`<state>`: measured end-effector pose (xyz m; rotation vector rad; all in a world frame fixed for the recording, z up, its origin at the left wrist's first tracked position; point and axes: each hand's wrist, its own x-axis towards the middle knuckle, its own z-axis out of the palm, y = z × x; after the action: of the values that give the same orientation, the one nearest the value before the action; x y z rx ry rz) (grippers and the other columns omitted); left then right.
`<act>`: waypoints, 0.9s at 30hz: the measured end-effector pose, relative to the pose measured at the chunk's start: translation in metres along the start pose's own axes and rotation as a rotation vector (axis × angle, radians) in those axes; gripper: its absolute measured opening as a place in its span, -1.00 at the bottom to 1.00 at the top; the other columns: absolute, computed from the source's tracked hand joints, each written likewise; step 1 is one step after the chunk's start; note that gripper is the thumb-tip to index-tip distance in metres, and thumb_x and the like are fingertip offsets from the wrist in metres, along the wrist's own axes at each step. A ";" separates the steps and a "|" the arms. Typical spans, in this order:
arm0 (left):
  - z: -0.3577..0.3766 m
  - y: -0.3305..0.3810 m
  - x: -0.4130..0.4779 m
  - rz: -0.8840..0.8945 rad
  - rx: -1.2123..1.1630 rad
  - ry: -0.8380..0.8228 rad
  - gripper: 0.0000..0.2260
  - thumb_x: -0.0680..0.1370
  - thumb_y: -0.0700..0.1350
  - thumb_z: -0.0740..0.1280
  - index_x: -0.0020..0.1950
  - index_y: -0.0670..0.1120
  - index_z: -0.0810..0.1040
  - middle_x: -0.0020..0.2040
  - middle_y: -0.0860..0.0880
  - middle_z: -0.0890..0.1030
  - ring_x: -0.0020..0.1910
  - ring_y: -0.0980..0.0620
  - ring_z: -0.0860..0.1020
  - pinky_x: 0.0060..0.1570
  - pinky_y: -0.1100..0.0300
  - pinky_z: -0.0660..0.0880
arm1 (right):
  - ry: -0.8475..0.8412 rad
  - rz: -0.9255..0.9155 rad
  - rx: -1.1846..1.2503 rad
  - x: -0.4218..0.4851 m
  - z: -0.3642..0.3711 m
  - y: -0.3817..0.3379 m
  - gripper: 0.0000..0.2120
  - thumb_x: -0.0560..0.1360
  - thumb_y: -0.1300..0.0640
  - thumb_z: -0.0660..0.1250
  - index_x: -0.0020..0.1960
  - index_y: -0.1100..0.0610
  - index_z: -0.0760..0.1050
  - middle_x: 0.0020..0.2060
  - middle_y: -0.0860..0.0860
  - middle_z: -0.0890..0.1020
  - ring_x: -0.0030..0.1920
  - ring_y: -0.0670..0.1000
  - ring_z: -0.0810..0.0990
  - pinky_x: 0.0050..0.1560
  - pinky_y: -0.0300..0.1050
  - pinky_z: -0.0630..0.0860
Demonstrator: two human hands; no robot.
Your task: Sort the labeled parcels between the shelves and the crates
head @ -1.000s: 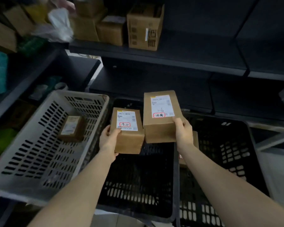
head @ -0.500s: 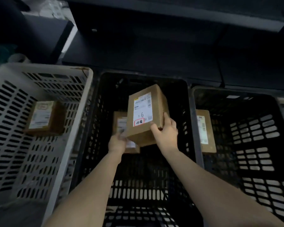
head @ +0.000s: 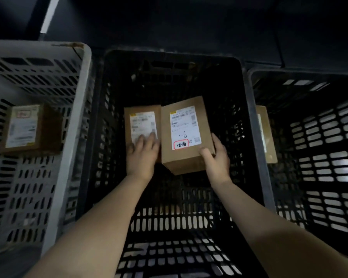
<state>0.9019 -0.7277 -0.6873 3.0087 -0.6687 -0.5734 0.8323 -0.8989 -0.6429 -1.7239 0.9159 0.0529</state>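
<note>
Three crates stand side by side below me. In the middle black crate (head: 169, 54), a small brown parcel (head: 143, 121) with a white label lies low. My left hand (head: 142, 157) rests flat on its near end with the fingers spread over the label. Right beside it, touching its edge, is a larger brown parcel (head: 184, 125) marked "1-6" with red-circled writing. My right hand (head: 217, 159) grips this one at its near right corner and holds it tilted inside the crate.
A grey slotted crate (head: 76, 109) on the left holds one labeled parcel (head: 26, 128). The black crate on the right (head: 289, 72) has a parcel (head: 266, 135) leaning against its left wall. Dark shelving runs along the top of the view.
My view has tipped down from the shelves to the crates. Both hands dropped into the middle crate; the small parcel now lies low under my flattened left hand, the larger one alongside it.
</note>
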 end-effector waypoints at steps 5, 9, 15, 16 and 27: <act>-0.033 -0.005 0.023 -0.195 -0.502 0.038 -0.62 0.54 -0.32 0.17 0.33 -0.09 0.45 0.34 -0.13 0.43 0.30 -0.14 0.39 0.22 0.04 0.40 | -0.025 0.030 0.092 0.007 0.003 -0.010 -0.18 0.20 -0.21 0.26 0.46 -0.03 0.34 0.28 0.05 0.51 0.26 0.04 0.51 0.26 0.05 0.50; -0.075 0.012 0.011 -0.320 -0.871 0.093 -0.68 0.65 -0.04 0.07 0.30 -0.13 0.45 0.18 -0.19 0.54 0.09 -0.14 0.50 -0.01 0.14 0.38 | -0.036 -0.004 0.092 -0.010 -0.003 -0.029 -0.19 0.22 -0.22 0.24 0.46 -0.05 0.34 0.27 0.04 0.52 0.25 0.03 0.51 0.28 0.08 0.48; -0.150 0.036 -0.021 -0.339 -1.093 0.272 -0.64 0.63 -0.01 0.14 0.42 -0.06 0.35 0.22 -0.11 0.53 0.20 -0.10 0.49 0.12 0.10 0.41 | -0.060 -0.163 0.101 -0.043 -0.030 -0.095 -0.24 0.29 -0.27 0.24 0.46 -0.08 0.33 0.30 -0.01 0.49 0.27 -0.01 0.48 0.28 0.07 0.46; -0.165 0.041 -0.023 -0.327 -1.122 0.315 -0.63 0.62 -0.02 0.16 0.42 -0.06 0.35 0.20 -0.06 0.52 0.20 -0.07 0.48 0.14 0.11 0.41 | -0.051 -0.199 0.110 -0.048 -0.040 -0.108 -0.26 0.30 -0.26 0.24 0.45 -0.07 0.34 0.30 -0.02 0.50 0.26 -0.03 0.49 0.28 0.03 0.47; -0.207 0.196 -0.021 0.046 -0.949 0.202 -0.69 0.59 -0.09 0.25 0.32 -0.11 0.45 0.06 -0.05 0.56 0.10 -0.03 0.52 0.00 0.26 0.33 | 0.267 -0.067 0.413 -0.039 -0.216 -0.091 -0.40 0.33 -0.08 0.27 0.32 0.11 0.50 0.16 0.06 0.61 0.13 0.00 0.56 -0.04 -0.21 0.44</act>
<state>0.8772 -0.9117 -0.4701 2.1125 -0.3095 -0.4073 0.7722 -1.0522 -0.4709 -1.3917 0.9822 -0.3941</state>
